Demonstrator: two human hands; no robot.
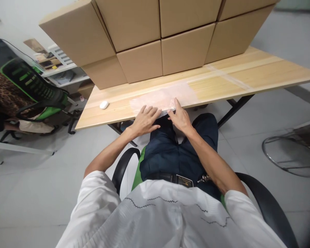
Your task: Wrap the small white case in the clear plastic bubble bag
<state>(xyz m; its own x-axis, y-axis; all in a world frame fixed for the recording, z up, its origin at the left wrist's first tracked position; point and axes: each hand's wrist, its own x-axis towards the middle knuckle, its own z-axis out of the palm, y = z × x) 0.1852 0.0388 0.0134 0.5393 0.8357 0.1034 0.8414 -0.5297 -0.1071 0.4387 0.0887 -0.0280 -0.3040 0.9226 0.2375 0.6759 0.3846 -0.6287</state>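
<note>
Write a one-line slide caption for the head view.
Seated person's left hand and right hand press a clear plastic sheet at the wooden table's near edge, below stacked cardboard boxes.

Clear plastic sheet (162, 98) lying flat at the wooden table's (248, 74) near edge
</note>
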